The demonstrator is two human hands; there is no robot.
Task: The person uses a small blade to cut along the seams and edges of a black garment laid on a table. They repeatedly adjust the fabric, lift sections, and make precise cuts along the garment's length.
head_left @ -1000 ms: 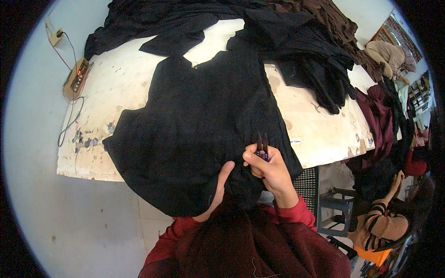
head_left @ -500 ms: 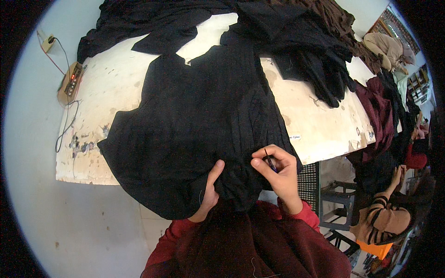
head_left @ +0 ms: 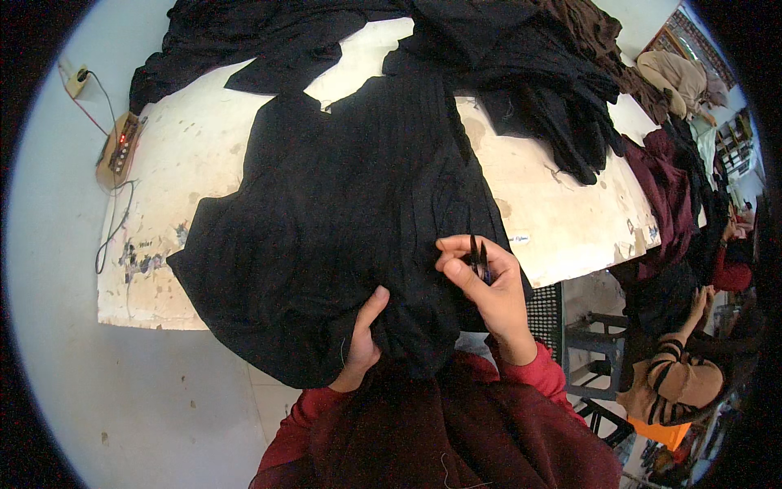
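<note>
A black garment [head_left: 326, 212] lies spread over the near edge of the pale table, its lower part hanging down toward me. My left hand [head_left: 365, 338] grips the garment's near edge, thumb on top and the other fingers hidden beneath the cloth. Just above the fabric to the right, my right hand [head_left: 489, 285] holds small dark thread snips [head_left: 479, 259], their two pointed blades apart and sticking up past the fingers. Its thumb and forefinger are close together over the cloth; whether a thread is between them is too small to tell.
The stained white table [head_left: 562, 228] carries more black cloth [head_left: 521, 57] at its far side and maroon cloth [head_left: 664, 183] at the right. A power strip [head_left: 120, 151] with a cord is by the left wall. A dark stool [head_left: 599, 342] and a person in striped sleeves [head_left: 680, 379] are at right.
My right hand has risen slightly and turned, so both snip blades now show apart. My left hand keeps its hold on the garment, almost unmoved.
</note>
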